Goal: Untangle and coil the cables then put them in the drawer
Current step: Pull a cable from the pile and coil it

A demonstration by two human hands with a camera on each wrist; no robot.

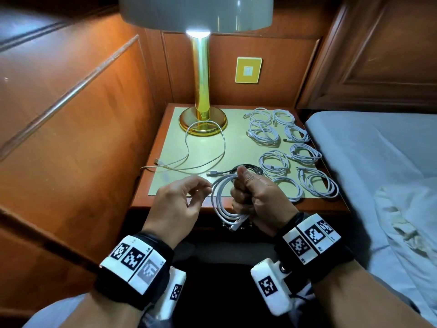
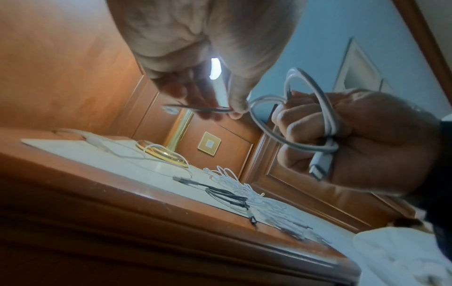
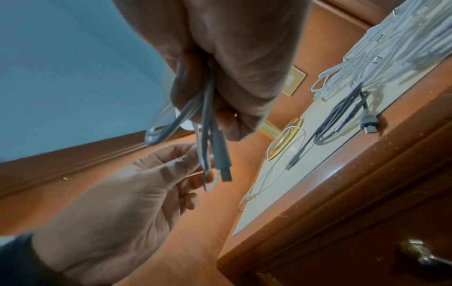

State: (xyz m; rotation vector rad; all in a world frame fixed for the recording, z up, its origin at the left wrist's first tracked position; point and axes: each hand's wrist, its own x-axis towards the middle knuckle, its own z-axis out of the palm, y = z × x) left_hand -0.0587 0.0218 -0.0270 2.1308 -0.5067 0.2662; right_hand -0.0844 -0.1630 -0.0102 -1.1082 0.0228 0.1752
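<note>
You're clamping the half-wound white cable coil (image 1: 224, 200) in your right hand (image 1: 255, 197), fist wrapped tight so the loops can't spring apart, while your left hand (image 1: 182, 200) is pinching its free tail at nine o'clock of the coil — feeding the next turn, I'd say. Finished white coils (image 1: 295, 150) are waiting at two o'clock on the wooden nightstand (image 1: 142, 192); one loose white cable (image 1: 205, 147) is sprawling at eleven. The drawer's brass knob (image 3: 420, 253) is sitting untouched.

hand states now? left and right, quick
Left hand: fingers pinch the free end of the white cable.
Right hand: fist closed round the same white cable's coiled loops.
</note>
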